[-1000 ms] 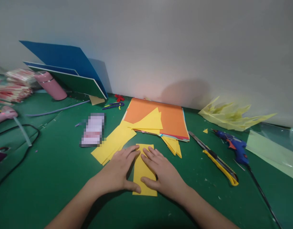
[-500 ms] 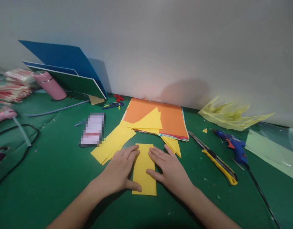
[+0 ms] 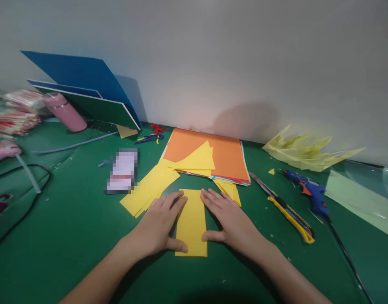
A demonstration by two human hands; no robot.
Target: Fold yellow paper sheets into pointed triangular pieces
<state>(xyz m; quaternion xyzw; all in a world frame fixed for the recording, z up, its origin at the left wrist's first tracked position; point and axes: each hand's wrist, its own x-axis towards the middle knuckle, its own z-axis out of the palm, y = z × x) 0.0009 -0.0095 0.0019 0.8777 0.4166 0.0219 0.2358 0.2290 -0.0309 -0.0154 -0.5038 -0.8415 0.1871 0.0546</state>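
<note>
Green table (image 3: 70,228) against a plain grey wall (image 3: 244,63); craft litter all round.

Person's left hand (image 3: 159,226) and right hand (image 3: 233,223) both lie palm down on the table, one to each side of a narrow yellow strip (image 3: 191,223). Grip of each: open and flat, nothing clasped. Left fingers and thumb overlap the strip's left edge; the right thumb touches its right edge low down, and the right fingers lie along the upper right side.

Strip lies flat, long axis pointing away from the person, just in front of the orange stack (image 3: 225,156). Whether it is one layer or folded double, cannot tell.

Progress, as a judgement: strip looks cut or creased to shape and pressed flat; no glue, marks or further cuts show on it.

Round about: yellow offcuts (image 3: 146,190) just left of the left hand, a yellow triangle (image 3: 197,159) on the stack. Knife (image 3: 285,211) and glue gun (image 3: 309,192) lie to the right, apart from both hands. Blue boards (image 3: 80,76) lean on the wall, far left.
</note>
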